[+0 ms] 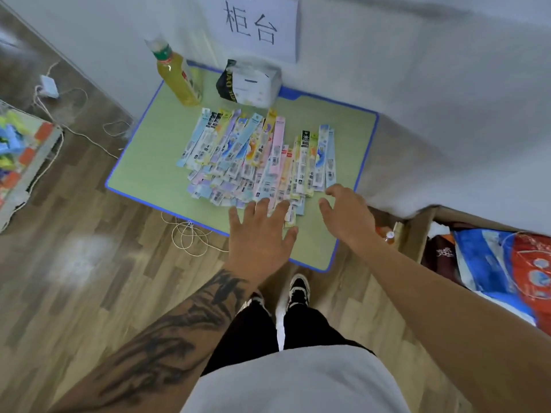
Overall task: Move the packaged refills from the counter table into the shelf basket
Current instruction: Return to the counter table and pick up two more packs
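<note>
On table [155, 162]: refills [256, 156] (loose), hands [259, 236] above.

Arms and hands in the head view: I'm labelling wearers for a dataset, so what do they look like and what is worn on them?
Both arms are bare to beyond the elbow: no sleeves, gloves, watch or rings visible. The left forearm carries a large dark brush-stroke style tattoo running towards the left hand. The right forearm and right hand show no markings.
</note>
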Tool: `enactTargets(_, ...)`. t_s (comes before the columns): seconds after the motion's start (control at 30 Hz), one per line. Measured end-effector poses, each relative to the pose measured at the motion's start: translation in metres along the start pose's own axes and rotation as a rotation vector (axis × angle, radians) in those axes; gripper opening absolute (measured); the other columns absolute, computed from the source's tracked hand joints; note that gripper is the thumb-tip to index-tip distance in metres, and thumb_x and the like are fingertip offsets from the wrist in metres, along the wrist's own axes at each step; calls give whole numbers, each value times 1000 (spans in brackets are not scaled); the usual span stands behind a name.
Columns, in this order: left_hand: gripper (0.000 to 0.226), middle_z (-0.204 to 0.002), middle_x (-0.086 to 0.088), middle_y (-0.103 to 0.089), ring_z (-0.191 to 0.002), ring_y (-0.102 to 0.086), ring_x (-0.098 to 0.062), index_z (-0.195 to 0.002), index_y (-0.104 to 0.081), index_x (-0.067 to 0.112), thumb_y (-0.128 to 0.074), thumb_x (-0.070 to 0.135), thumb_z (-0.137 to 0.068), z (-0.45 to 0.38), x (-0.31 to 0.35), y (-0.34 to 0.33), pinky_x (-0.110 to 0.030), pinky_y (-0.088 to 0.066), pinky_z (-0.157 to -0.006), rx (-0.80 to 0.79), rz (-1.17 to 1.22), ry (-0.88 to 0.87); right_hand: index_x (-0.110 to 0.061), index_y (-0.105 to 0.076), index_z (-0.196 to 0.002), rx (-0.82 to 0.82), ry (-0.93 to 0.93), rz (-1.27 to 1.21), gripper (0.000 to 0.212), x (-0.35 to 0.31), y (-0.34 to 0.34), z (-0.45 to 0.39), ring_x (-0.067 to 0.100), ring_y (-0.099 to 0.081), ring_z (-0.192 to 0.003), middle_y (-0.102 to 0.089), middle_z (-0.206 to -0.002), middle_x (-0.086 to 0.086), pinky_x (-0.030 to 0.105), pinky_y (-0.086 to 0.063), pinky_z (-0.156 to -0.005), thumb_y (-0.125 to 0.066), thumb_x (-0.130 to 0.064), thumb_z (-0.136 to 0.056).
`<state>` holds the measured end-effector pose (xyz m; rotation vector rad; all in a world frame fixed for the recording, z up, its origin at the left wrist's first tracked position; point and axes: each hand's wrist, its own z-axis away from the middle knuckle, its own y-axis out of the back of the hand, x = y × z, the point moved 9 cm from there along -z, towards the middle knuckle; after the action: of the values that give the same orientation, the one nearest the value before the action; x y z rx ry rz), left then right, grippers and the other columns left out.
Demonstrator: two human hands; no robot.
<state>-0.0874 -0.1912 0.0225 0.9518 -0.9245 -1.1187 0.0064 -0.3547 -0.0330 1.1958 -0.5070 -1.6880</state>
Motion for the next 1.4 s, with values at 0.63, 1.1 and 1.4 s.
enactTargets(0.63,48,-146,0,-53,-134,-50,-27,-142,-50,36,-46,58,-100,-151,16,-1,-51,-31,-114,-271,170,-82,-9,-55,-106,107,-536,-289,16,42,-4,-93,29,-59,-89,-64,-104,11,34,-43,-70,-49,-22,-100)
enactTargets(1.1,7,-85,9,-78,-78,-70,-6,-95,-77,26,-72,30,-97,-191,-4,-4,-25,-51,-73,-545,1204,273,-25,-62,-91,22,-325,-682,16,-50,1,-56,7,-64,-74,-70,-84,-7,16,-45,-62,-73,-35,-94)
enactTargets(1.4,14,-83,-5,-78,-74,-71,-25,-104,-78,18,-72,29,-97,-194,-41,-8,-22,-50,-55,-533,1195,343,-23,-56,-104,159,-458,-362,22,-10,2,-101,14,-65,-81,-66,-91,-6,36,-56,-71,-62,-44,-99)
